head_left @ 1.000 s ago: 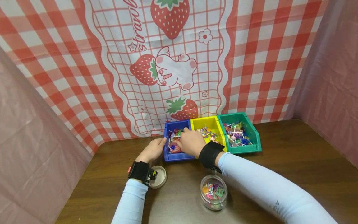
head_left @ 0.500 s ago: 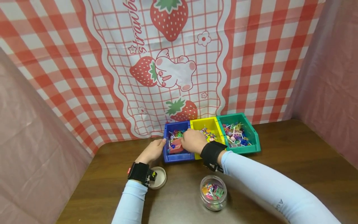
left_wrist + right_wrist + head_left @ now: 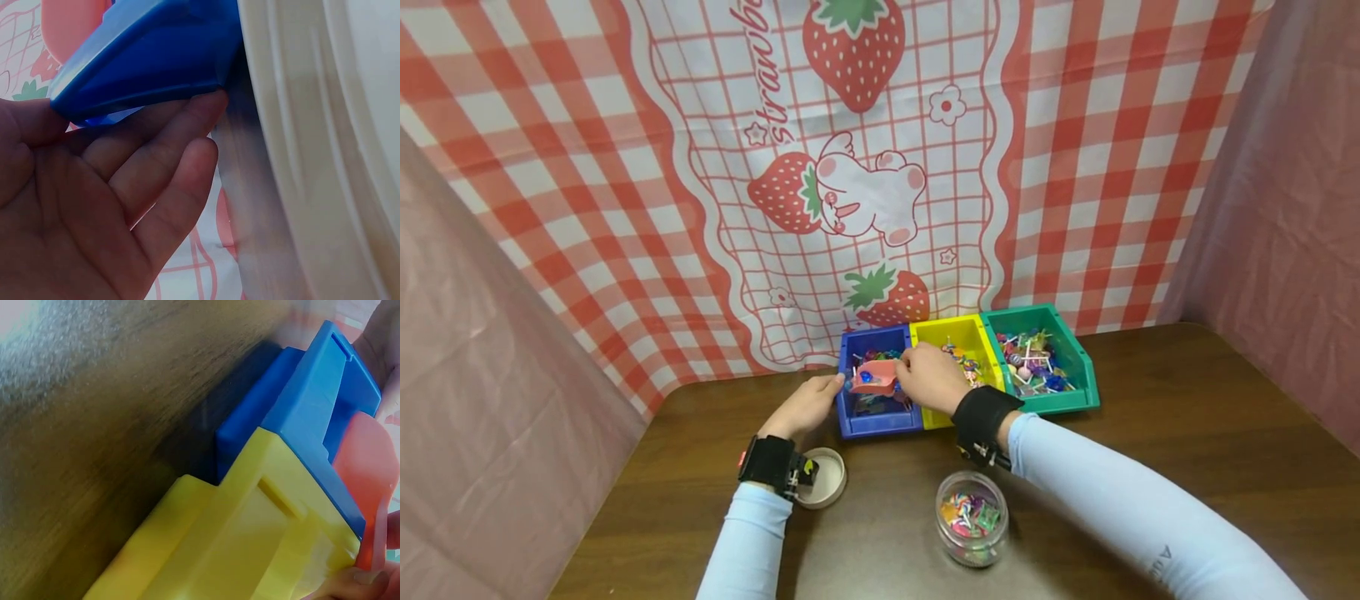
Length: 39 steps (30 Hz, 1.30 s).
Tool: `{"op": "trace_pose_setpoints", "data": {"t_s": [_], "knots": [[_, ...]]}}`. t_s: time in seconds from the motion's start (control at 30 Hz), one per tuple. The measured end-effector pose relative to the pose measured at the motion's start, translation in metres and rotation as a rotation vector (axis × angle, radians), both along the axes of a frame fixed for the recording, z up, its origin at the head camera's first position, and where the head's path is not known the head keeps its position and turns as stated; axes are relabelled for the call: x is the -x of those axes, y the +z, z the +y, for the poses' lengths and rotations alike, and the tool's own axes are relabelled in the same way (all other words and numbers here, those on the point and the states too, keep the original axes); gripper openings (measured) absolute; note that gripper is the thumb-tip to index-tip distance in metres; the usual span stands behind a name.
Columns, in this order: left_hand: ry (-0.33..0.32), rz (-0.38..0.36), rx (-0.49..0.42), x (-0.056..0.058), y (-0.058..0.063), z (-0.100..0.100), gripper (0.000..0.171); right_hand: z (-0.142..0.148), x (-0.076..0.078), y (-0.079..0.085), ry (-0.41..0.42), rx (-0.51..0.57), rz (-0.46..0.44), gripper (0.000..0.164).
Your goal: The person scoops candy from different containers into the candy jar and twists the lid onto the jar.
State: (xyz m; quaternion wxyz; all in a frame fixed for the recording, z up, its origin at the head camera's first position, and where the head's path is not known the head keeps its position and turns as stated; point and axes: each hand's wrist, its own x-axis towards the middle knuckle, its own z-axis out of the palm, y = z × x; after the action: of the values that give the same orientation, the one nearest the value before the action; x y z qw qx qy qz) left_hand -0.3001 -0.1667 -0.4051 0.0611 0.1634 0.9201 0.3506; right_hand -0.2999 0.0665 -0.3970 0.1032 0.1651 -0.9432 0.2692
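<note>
My right hand (image 3: 934, 377) pinches the handle of a pink scoop (image 3: 880, 367), which is over the blue bin (image 3: 882, 423). A blue candy lies in the scoop. In the right wrist view the scoop (image 3: 365, 456) shows past the blue bin's edge, thumb and finger on its handle. My left hand (image 3: 802, 406) steadies the left side of the blue bin. Seen from the left wrist, the thumb sits at the bin's rim and the fingers (image 3: 156, 150) reach along the outside wall of the blue bin (image 3: 156, 56). Candies in the bin are partly hidden by the scoop.
A yellow bin (image 3: 949, 327) and a green bin (image 3: 1078, 379), both with candies, adjoin the blue one. Nearer me stand a clear jar (image 3: 972, 546) of candies and an upturned white lid (image 3: 838, 481) on the wooden table (image 3: 1165, 417). A checked cloth (image 3: 1120, 167) hangs behind.
The scoop has come up from among the candies in the blue bin, carrying a blue candy. My right hand has shifted slightly right with it; my left hand stays at the bin's side.
</note>
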Motion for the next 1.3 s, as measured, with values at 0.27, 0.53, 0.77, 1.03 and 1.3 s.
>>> {"op": "trace_pose_setpoints", "data": {"t_s": [0.27,0.53,0.77,1.03,1.3], "knots": [[-0.012,0.018,0.015,0.001,-0.001,0.001,0.045,0.001,-0.001,-0.002,-0.038,0.021,0.018,0.037],[-0.009,0.012,0.014,0.002,-0.001,0.002,0.045,0.001,-0.002,-0.002,-0.077,0.019,0.061,0.036],[-0.015,0.035,0.026,0.004,-0.003,0.000,0.046,0.005,-0.001,-0.003,-0.108,0.067,0.035,0.034],[-0.001,0.025,0.028,0.004,-0.005,0.000,0.046,0.015,-0.003,-0.004,-0.077,0.189,-0.045,0.035],[0.003,0.025,0.026,0.004,-0.003,0.000,0.046,0.030,-0.017,0.005,-0.025,0.303,-0.085,0.034]]}}
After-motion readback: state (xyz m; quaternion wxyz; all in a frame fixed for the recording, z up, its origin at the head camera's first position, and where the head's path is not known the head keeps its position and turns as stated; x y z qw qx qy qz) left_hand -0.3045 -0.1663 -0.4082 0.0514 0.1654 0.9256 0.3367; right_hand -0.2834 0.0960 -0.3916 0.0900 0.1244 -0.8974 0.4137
